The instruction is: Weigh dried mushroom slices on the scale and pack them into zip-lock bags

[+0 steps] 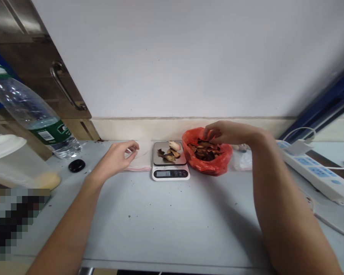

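Observation:
In the middle stands a white digital kitchen scale with a lit display. Several curled, dried brown pieces that look like peel lie on its metal plate, with a pale, rounded piece at the back. My left hand hovers left of the scale, fingers curled, thumb apart, holding nothing, above a clear zip bag. To the scale's right sits an open red plastic bag of similar dried peel. My right hand reaches into it, fingers bent together at the pieces; the fingertips are partly hidden.
A clear plastic bag lies behind my right forearm. Farther right are a white power strip and cables. On the left stand a water bottle, a black round lid and a whitish lidded container. A wall closes off the back.

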Motion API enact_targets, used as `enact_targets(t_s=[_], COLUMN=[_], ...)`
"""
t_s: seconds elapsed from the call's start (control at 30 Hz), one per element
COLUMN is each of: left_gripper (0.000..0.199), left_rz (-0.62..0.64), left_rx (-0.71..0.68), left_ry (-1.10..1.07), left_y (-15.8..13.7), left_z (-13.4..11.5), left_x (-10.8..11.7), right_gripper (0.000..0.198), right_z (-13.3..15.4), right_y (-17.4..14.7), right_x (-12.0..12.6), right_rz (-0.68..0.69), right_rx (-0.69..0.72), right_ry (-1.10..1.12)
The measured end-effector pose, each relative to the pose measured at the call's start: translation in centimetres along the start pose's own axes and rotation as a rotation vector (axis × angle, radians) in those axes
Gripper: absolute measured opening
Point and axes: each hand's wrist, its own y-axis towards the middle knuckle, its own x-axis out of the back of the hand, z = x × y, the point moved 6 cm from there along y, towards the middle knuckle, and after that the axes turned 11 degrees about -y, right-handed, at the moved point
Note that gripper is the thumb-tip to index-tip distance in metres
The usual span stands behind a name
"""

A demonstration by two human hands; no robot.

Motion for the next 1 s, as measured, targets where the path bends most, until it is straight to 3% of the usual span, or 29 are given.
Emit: enact_targets(t_s=[0.2,0.4,0.53,0.67,0.73,0.83,1.0], left_gripper=[0.011,0.022,0.026,0.024,0.023,0.023,0.024], left_rz=[-0.192,-0.309,-0.332,-0.356,-0.337,-0.308,-0.256], left_rx=[-0.125,-0.325,-0.466,-0.511,-0.517,-0.511,-0.464], left_ry=[-0.007,0.154,0.227,0.313,0.337,0.352,0.36], left_y=[-0.3,-0.8,-1.1,-1.2,-1.2,-1.2,-1.2], left_z=[-1.0,-1.6,-2.6,-3.5,-3.8,-4.0,-3.8], left_x=[1.1,0.6,-0.2,-1.0,-1.6,-2.3,-3.0], right_gripper=[0.033,0.024,0.019,0.009,0.019,0.025,0.009], right_z=[-0.1,0.0,0.2,0.9,0.9,0.2,-0.1], right_y=[0.0,-0.2,-0.3,-0.1,0.3,1.3,2.3], right_x=[-0.2,-0.1,-0.1,-0.9,-1.5,-2.2,-3.6], right_rz=[-0.002,-0.008,0.0,0.099,0.161,0.152,0.143], right_rx=[0.0,-0.007,0.02,0.133,0.163,0.103,-0.052], right_ry=[0.029,-0.005,0.0,0.035,0.042,-0.006,-0.154])
